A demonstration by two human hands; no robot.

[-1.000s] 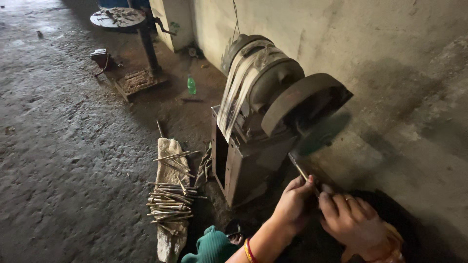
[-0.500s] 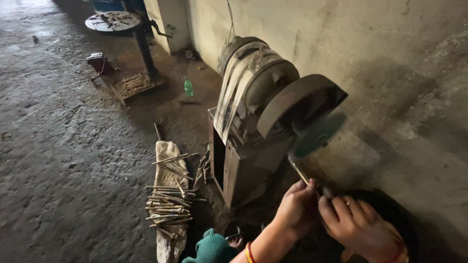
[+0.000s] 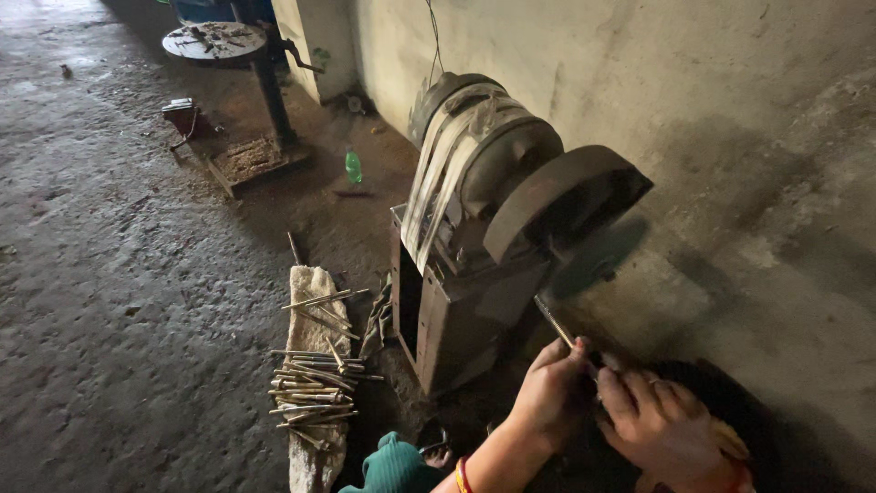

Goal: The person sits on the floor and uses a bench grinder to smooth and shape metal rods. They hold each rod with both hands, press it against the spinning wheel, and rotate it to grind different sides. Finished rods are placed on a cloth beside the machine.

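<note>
Single head-worn view, angled steeply down, close over the grinding machine (image 3: 493, 246).

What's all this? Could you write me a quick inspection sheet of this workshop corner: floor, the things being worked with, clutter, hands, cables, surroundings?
Surface: rough, dark, stained concrete floor.
Job's things: thin metal rod, tip up by the dark grinding wheel of a belt-driven bench grinder; contact cannot be told.
Clutter: pile of thin metal rods on a pale sack; green plastic bottle; teal cloth.
Hands: left hand grips the rod; right hand close beside it, at the rod's lower end.
Cables: thin wire hanging down the wall.
Surroundings: bare plaster wall; round-topped metal stand further off.
</note>
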